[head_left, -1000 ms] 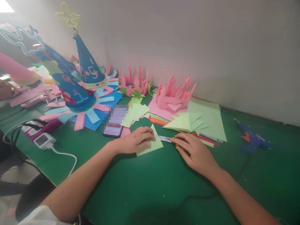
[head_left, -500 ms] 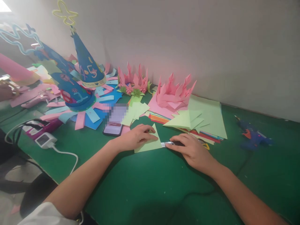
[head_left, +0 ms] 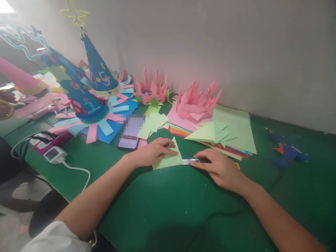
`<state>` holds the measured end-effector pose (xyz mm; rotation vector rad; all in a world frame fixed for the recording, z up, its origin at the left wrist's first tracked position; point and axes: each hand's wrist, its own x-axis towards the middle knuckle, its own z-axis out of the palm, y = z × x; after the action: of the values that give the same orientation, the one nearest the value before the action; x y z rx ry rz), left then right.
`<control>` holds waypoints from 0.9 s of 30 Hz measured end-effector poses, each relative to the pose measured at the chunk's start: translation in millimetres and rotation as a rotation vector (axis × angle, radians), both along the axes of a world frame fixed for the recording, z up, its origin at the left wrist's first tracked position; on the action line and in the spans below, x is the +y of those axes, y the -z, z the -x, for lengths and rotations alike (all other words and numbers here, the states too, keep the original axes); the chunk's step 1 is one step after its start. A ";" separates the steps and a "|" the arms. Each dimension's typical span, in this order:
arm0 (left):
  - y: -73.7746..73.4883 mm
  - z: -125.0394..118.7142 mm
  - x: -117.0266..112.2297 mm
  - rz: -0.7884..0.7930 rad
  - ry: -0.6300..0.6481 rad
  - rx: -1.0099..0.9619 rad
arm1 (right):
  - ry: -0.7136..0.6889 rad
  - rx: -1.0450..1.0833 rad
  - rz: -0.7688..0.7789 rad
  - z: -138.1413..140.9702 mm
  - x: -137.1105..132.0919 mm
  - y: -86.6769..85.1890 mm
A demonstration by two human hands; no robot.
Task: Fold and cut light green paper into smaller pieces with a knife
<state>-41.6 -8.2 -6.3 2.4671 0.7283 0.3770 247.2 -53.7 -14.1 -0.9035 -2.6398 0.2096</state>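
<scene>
My left hand (head_left: 152, 152) rests on a folded piece of light green paper (head_left: 166, 162), its fingers stretched out and pressing the sheet to the table. A pointed corner of the paper sticks up past the fingertips. In my right hand (head_left: 220, 169) is a utility knife (head_left: 191, 161), lying low along the tabletop with its silver front end toward the left. The knife's tip meets the lower right corner of the green paper. My palm hides most of the handle; a bit of yellow shows behind the knuckles.
Behind my hands are a phone (head_left: 129, 137), green paper pieces (head_left: 153, 123), two pink paper crowns (head_left: 196, 105) and stacked coloured sheets (head_left: 236, 126). Decorated blue cone hats (head_left: 98, 75) stand left, near a purple power strip (head_left: 54, 141). A blue glue gun (head_left: 288, 152) lies right. Another person's hand (head_left: 5, 105) shows far left.
My right hand has slid slightly right with the knife, and more of its silver front shows. My left hand stays on the paper. The whole view has shifted a little.
</scene>
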 end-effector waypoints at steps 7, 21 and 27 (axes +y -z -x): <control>0.2 0.5 -0.2 0.010 0.000 0.005 | 0.029 0.011 -0.028 11.6 -5.3 0.3; -1.4 0.6 0.2 -0.004 0.004 0.002 | 0.026 0.021 -0.046 19.5 -10.3 2.4; -0.8 0.1 0.8 -0.006 0.005 -0.003 | 0.006 0.007 -0.029 17.3 -11.5 2.2</control>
<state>-41.7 -7.3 -5.5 2.4731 0.7208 0.3819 229.8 -65.2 -16.3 -0.9000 -2.6267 0.1722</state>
